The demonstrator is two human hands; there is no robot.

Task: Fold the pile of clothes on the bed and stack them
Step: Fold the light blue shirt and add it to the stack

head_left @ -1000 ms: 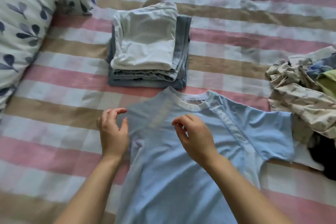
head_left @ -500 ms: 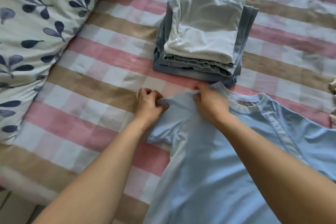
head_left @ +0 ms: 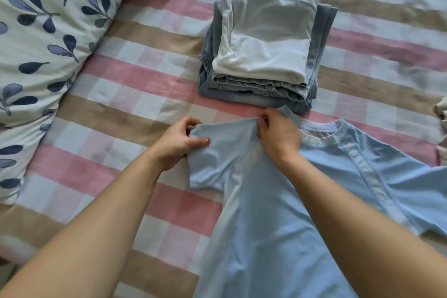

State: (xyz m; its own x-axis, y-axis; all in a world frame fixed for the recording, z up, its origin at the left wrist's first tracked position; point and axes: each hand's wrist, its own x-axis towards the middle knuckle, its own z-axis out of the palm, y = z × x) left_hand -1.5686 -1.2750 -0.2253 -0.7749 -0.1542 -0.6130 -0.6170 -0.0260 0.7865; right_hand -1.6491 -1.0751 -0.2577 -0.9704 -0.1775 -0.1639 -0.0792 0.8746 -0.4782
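Striped bedspread [head_left: 135,84] carries the blue T-shirt [head_left: 290,201], whose left sleeve [head_left: 217,152] the left hand [head_left: 179,143] and right hand [head_left: 278,133], empty 1 s ago, now pinch taut, likely starting its fold

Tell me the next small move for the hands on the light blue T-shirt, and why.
Probably fold the sleeve inward over the chest. The left hand and right hand both pinch that sleeve's raised top edge, one at each end. The T-shirt otherwise lies spread flat and unfolded, just in front of the folded stack.
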